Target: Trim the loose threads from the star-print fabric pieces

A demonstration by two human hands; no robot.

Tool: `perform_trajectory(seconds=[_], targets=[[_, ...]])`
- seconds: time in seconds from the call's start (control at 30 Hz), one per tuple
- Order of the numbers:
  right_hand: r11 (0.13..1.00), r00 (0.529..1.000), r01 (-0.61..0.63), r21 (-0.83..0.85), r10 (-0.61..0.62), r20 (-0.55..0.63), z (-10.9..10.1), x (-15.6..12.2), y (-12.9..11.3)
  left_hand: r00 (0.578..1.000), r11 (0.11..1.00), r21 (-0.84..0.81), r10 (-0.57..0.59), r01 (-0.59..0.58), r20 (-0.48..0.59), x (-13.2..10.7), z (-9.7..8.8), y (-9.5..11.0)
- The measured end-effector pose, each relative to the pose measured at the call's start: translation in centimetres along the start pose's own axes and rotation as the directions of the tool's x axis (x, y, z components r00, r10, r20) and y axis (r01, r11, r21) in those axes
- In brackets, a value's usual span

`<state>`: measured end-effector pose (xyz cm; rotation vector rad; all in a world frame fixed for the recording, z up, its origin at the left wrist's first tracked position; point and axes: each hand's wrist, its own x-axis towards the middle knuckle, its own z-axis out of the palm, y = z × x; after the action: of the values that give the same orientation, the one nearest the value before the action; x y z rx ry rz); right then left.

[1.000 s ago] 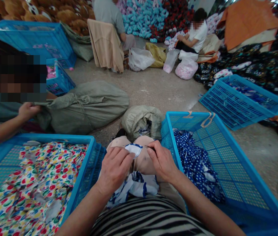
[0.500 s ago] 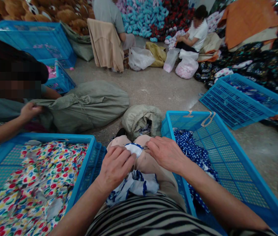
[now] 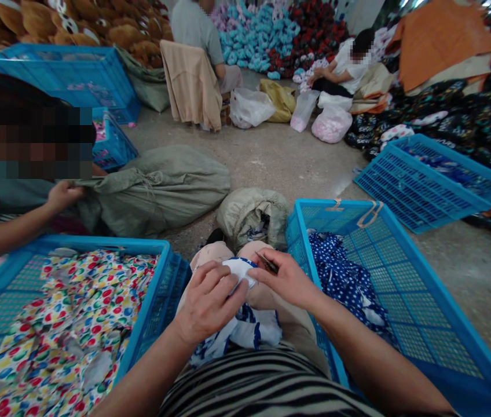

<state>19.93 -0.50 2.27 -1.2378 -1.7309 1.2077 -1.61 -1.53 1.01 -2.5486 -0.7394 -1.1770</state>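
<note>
My left hand grips a white cloth with a blue pattern, which lies bunched on my lap. My right hand sits just beyond it, pinching small dark metal snips between thumb and fingers. The snips' tips point toward the white fold near my left fingers. Part of the blades is hidden by my fingers. My striped shirt fills the bottom of the view.
Blue plastic crates flank my lap, one of multicoloured dotted fabric and one of blue polka-dot fabric. A co-worker's hand rests on a grey-green sack. Others sit farther off among heaped plush toys.
My right hand has drawn back from the cloth, and the snips now show more clearly between its fingers. My left hand has shifted slightly on the white fold.
</note>
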Motion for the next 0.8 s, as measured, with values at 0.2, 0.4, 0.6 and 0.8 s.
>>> perform_trajectory(seconds=[0.2,0.4,0.6,0.8], targets=[[0.985,0.984,0.009,0.174,0.022,-0.174,0.2,0.5,0.5,0.715,0.590,-0.476,-0.687,0.652,0.128,-3.5,2.9,-0.6],[0.972,0.991,-0.010,0.237,0.041,-0.129,0.3,0.1,1.9,0.343,-0.677,-0.590,-0.481,0.440,0.807,-1.3,4.2,-0.6],[0.977,0.981,-0.045,0.209,0.083,-0.174,0.3,-0.1,3.9,0.074,-0.713,-0.608,-0.625,0.349,0.777,0.4,3.8,-1.0],[0.906,0.936,0.027,-0.423,-0.172,-0.307,0.8,-0.9,2.3,0.032,-0.634,-0.665,-0.715,0.395,0.699,0.3,3.4,0.0]])
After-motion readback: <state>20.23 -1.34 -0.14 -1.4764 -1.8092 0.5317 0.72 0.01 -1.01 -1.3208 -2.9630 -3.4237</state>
